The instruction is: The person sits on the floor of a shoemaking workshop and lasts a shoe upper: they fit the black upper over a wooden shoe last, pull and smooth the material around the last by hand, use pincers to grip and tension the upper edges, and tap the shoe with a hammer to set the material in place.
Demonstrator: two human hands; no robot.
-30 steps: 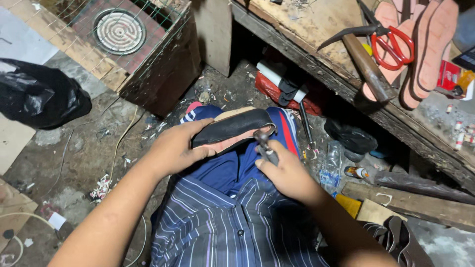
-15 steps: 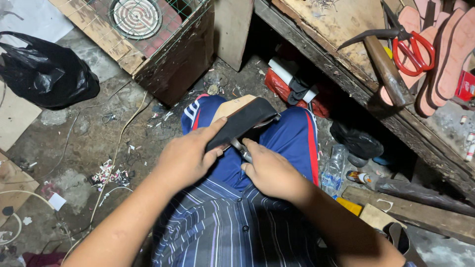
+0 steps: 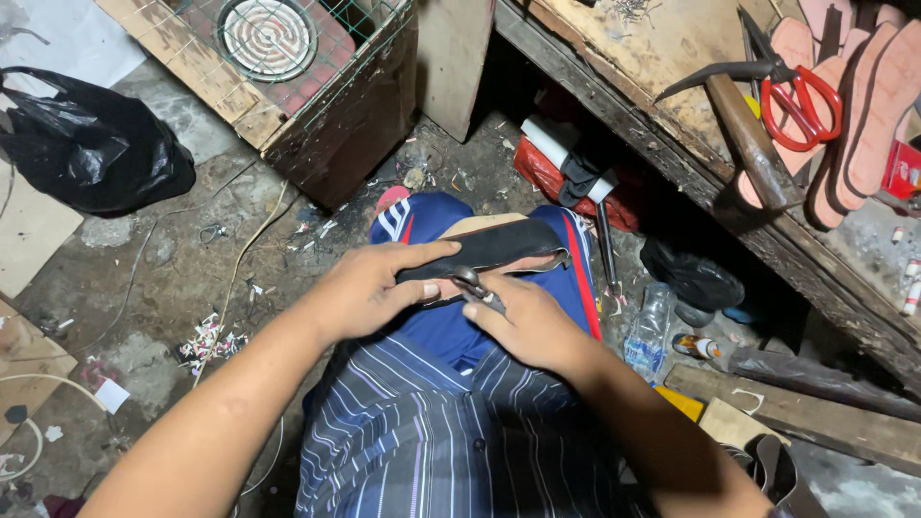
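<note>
While the person sits low on the floor with knees up in blue track pants (image 3: 451, 331), a dark shoe sole (image 3: 499, 247) lies across the lap, resting on a tan piece underneath it. Left hand (image 3: 369, 288) is clamped over the near left end of that sole, index finger stretched out along its top edge, thumb tucked under. Right hand (image 3: 532, 321) is clenched around a small metal tool (image 3: 472, 284), looks like pliers or nippers, with the tip right up against the sole's near edge, basically between the two hands. Can't really tell if the tool's tip is actually biting the sole or just touching it.

Around them it's pretty messy. Far right there's a worn wooden bench (image 3: 672, 58) with a hammer (image 3: 739, 125) lying on it, red-handled scissors (image 3: 801, 96) just beside the hammer head, and a few pinkish insoles (image 3: 878, 96) stacked at the right edge. Under the bench is a red bag (image 3: 552, 177) with some white and dark stuff on top of it. A clear plastic bottle (image 3: 650, 326) stands on the floor just right of the person's knee. Far left of the lap sits a wooden crate (image 3: 326, 115) with a round coil heater (image 3: 267, 34) on top, and a black plastic bag (image 3: 91, 144) is slumped further left on the concrete floor (image 3: 173, 278), which has scraps and wires scattered over it.
</note>
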